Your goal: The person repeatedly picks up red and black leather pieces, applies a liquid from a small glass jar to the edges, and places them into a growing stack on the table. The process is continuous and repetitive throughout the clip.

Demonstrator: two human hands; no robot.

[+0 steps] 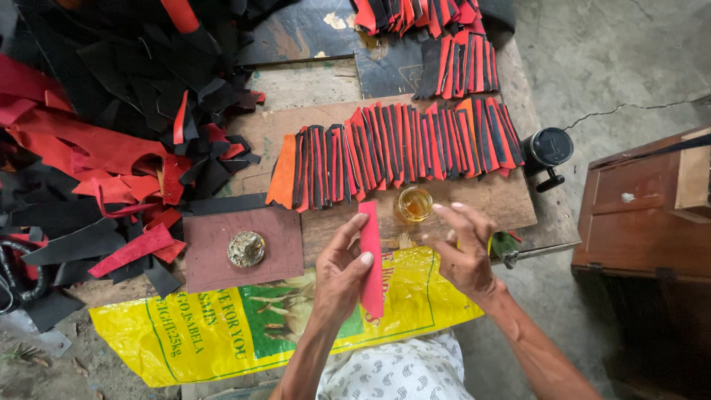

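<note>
My left hand [342, 268] holds a narrow red strip [371, 255] upright, thumb on its face, above a yellow printed sack [215, 330] on my lap. To its right, my right hand [465, 248] hovers with fingers spread and nothing in it, just beside a small glass of amber liquid [413, 204]. A row of red and black strips [400, 148] overlaps along the wooden board [503, 201] beyond both hands.
A pile of red and black offcuts [96, 148] fills the left side. A brownish mat [215, 237] carries a small crumpled metallic lump [246, 248]. More strips [455, 63] lie at the back. A black cup-like object [546, 148] and a wooden cabinet [644, 207] stand at right.
</note>
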